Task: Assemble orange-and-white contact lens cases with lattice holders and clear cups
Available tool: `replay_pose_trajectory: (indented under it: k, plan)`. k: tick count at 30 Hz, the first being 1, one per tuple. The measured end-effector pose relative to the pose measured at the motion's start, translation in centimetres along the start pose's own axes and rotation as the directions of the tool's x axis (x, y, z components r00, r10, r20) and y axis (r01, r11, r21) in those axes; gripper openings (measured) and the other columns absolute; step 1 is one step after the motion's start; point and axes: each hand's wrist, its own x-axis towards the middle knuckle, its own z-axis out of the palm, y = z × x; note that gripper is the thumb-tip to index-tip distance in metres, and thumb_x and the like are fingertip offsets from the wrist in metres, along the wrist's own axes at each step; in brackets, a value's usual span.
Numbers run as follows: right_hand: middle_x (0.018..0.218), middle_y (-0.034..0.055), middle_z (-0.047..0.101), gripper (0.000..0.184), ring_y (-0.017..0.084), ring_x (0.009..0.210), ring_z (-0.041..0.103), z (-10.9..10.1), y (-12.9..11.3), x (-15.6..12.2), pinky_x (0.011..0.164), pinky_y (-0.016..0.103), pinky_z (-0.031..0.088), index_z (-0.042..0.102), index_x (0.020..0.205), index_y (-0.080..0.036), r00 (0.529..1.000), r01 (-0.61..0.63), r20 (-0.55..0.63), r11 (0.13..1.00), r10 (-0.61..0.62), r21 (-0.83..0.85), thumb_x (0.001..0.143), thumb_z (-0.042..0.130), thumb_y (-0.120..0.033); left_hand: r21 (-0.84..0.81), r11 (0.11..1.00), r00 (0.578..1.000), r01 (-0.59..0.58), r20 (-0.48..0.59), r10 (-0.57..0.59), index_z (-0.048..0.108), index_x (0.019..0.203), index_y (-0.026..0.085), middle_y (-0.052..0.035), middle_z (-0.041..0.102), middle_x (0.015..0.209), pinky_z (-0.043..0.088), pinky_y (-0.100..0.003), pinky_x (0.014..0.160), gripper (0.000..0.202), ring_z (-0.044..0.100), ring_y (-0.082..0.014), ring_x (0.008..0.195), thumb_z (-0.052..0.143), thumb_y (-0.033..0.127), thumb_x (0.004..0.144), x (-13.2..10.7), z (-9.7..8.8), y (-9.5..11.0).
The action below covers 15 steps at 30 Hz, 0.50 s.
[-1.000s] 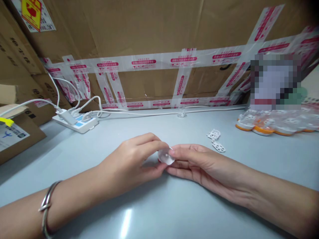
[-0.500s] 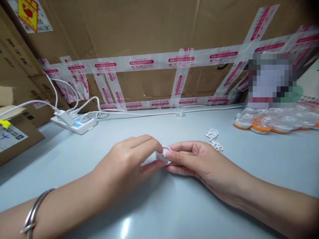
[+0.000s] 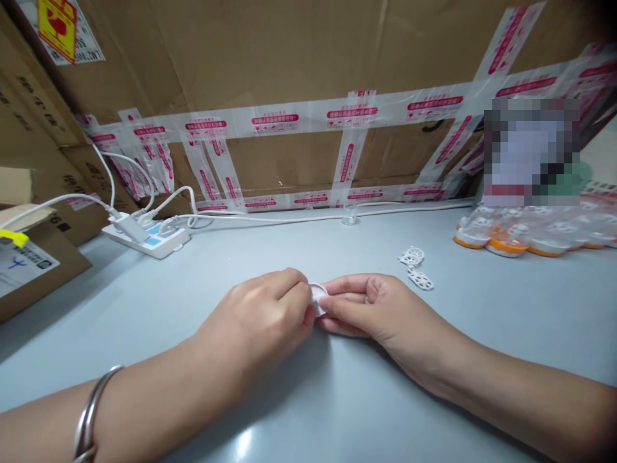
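My left hand (image 3: 263, 315) and my right hand (image 3: 371, 305) meet at the middle of the grey table (image 3: 308, 399). Both pinch a small round clear plastic cap (image 3: 317, 295) between their fingertips, and most of it is hidden by the fingers. A metal bangle (image 3: 89, 418) sits on my left wrist. Two small white openwork plastic discs (image 3: 417, 267) lie on the table just beyond my right hand.
A white power strip (image 3: 147, 236) with plugs and white cables lies at the back left. A row of clear containers with orange bases (image 3: 525, 235) lies at the right. Taped cardboard boxes (image 3: 308, 96) wall the back; another box (image 3: 29, 270) sits at left.
My hands have closed in tighter on the clear cap; the left fingers have curled over it, so less of it shows than one second ago.
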Motion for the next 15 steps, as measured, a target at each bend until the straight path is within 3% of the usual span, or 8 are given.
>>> replay_pose_trajectory:
  k: [4,11,15]
  plan:
    - [0.063,0.0002,0.064,0.005,0.004,0.058,0.063,0.06,-0.20,-0.07,0.061,0.009,0.053,0.062,0.071,-0.012,1.000,-0.005,-0.001,1.000,0.005,0.026,0.073,0.066,-0.012,0.050,0.998,0.999,-0.043,-0.027,0.044,0.062,0.074,0.011,-0.0065,0.067,0.073,0.054,-0.024,0.052,0.024,0.064,-0.0149,0.060,0.040,0.010,0.085,0.24,0.06,0.15]
    - [0.064,-0.0012,0.060,0.009,0.003,0.059,0.061,0.04,-0.60,-0.25,0.063,0.010,0.054,0.060,0.067,-0.012,1.000,-0.005,0.000,0.999,0.005,0.044,0.075,0.063,-0.011,-0.001,0.999,0.991,-0.036,-0.132,0.035,0.062,0.077,0.013,-0.0060,0.070,0.080,0.055,-0.028,0.063,0.016,0.066,-0.0157,0.069,0.048,0.016,0.084,0.30,0.27,-0.32]
    - [0.067,0.0002,0.061,0.009,0.004,0.062,0.062,-0.11,-0.60,-0.17,0.064,0.010,0.055,0.060,0.067,-0.012,1.000,-0.016,0.016,0.999,0.016,0.042,0.075,0.065,-0.013,0.087,0.986,0.977,-0.142,-0.145,0.153,0.061,0.079,0.012,-0.0067,0.069,0.079,0.053,-0.027,0.059,0.014,0.065,-0.0155,0.065,0.048,0.012,0.084,0.13,0.28,-0.65]
